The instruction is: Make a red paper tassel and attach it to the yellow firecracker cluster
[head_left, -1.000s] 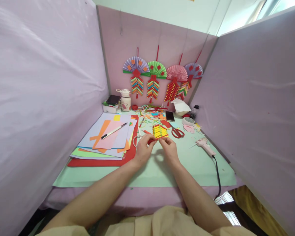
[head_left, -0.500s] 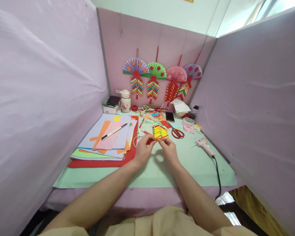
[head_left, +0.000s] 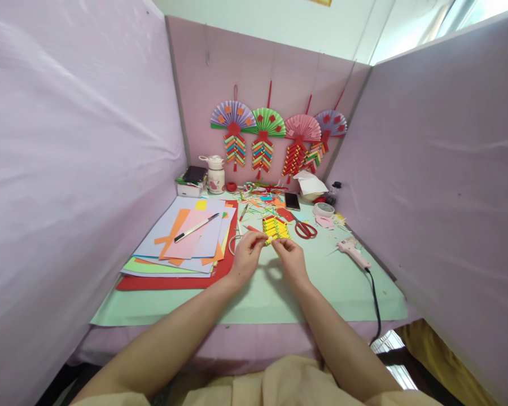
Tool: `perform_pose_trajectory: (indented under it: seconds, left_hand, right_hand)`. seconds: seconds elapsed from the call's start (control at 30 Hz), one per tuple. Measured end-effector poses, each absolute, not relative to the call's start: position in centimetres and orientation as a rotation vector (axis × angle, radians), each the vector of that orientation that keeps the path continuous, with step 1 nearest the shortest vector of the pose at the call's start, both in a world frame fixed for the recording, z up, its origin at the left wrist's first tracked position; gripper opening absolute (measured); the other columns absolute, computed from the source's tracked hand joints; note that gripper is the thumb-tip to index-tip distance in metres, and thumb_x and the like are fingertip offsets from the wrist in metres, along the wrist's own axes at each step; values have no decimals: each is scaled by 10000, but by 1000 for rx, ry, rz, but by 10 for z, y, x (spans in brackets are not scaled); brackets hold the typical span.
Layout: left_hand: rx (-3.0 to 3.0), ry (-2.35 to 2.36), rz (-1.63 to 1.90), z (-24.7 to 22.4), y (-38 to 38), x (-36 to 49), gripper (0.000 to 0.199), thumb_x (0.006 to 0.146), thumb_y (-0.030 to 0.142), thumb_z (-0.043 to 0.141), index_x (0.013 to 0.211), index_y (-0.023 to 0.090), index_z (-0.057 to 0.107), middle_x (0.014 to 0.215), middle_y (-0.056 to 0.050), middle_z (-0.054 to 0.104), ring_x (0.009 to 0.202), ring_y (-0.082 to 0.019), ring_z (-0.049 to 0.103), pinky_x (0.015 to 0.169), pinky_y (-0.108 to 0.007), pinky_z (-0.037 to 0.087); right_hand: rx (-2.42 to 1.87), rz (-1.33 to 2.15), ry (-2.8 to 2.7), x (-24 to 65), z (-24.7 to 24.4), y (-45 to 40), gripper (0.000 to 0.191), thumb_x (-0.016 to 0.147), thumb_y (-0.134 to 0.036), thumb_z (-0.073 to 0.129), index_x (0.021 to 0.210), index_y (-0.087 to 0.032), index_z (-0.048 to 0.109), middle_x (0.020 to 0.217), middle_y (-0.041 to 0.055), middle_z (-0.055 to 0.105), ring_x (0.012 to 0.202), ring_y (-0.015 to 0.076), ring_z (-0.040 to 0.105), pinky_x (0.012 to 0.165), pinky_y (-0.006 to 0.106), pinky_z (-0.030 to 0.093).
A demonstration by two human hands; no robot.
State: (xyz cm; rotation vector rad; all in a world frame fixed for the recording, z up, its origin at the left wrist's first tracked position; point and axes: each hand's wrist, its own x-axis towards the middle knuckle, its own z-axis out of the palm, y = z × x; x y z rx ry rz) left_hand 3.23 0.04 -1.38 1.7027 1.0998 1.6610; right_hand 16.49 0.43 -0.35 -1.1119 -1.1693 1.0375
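Observation:
Close together over the middle of the table, my left hand and my right hand are both closed in a pinch. Between their fingertips is a small yellow paper roll; the fingers cover its ends. Just beyond it lies a yellow chevron-shaped row of paper rolls with green bands and a little red at its top. Red-handled scissors lie to the right of that piece, partly over a red paper scrap. A white tape ring shows partly behind my left hand.
Stacked coloured paper with a pen on top fills the left side. A glue gun with a black cord lies right. Behind are paper scraps, a phone, a bottle and hanging paper fans. Pale partitions enclose three sides.
A red strip showed between my fingertips before; now a yellow roll shows there. My hands have stayed in nearly the same place, and the view has shifted very slightly.

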Motion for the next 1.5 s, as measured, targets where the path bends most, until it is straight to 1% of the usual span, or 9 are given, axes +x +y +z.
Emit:
perform_pose_trajectory:
  seconds: [0.3,0.5,0.73,0.83,0.97,1.2,1.33,1.5]
  left_hand:
    - [1511,1065,1628,-7,-2,35,109,838,250,562,873,186,643,879,-35,640,801,-154,625,747,-288,523]
    - [1295,986,1567,-9,1,36,142,797,278,621,884,169,645,856,-26,654,757,-142,644,777,-309,528]
    - [1065,848,1500,-11,3,38,225,709,326,720,839,156,652,816,-11,643,731,-124,630,822,-338,529]
    - [950,783,1453,-9,2,39,249,666,314,761,822,154,651,801,-5,638,716,-109,622,820,-320,526]
    - [830,725,1385,-6,1,37,259,638,279,794,813,148,654,794,-4,632,700,-94,617,767,-273,525]
    - [699,643,1278,-8,3,34,233,635,194,806,807,151,654,782,-15,638,691,-96,624,697,-224,527]
    - [659,617,1202,-7,4,30,231,640,148,800,815,152,649,774,-18,628,686,-96,617,667,-216,528]
    - [686,635,1132,-4,3,26,291,619,180,824,836,146,634,769,-4,601,645,-74,584,638,-205,509]
  right_hand:
    - [-1094,999,-1182,165,-5,4,285,664,-437,694,677,-162,622,654,-11,590,666,137,500,675,267,407]
    - [-1090,901,-1233,165,-9,6,245,696,-407,664,710,-164,640,696,10,617,704,150,522,714,281,419]
    - [-1093,847,-1274,166,-6,4,217,717,-385,642,722,-168,640,718,18,626,710,154,527,729,286,426]
    - [-1099,829,-1279,166,-5,2,198,722,-370,638,716,-173,630,719,13,621,712,153,524,733,286,423]
    - [-1066,791,-1303,167,-6,1,180,743,-357,623,731,-178,617,730,5,608,729,153,527,745,289,419]
    - [-1051,726,-1358,169,-5,-1,173,782,-357,599,759,-186,607,766,7,601,760,155,537,758,287,414]
    - [-1024,713,-1388,170,-5,-1,174,797,-355,588,765,-186,613,778,11,600,764,154,533,762,291,415]
    - [-1006,656,-1432,172,-6,-1,164,803,-340,585,754,-186,614,774,11,602,763,154,528,751,291,414]
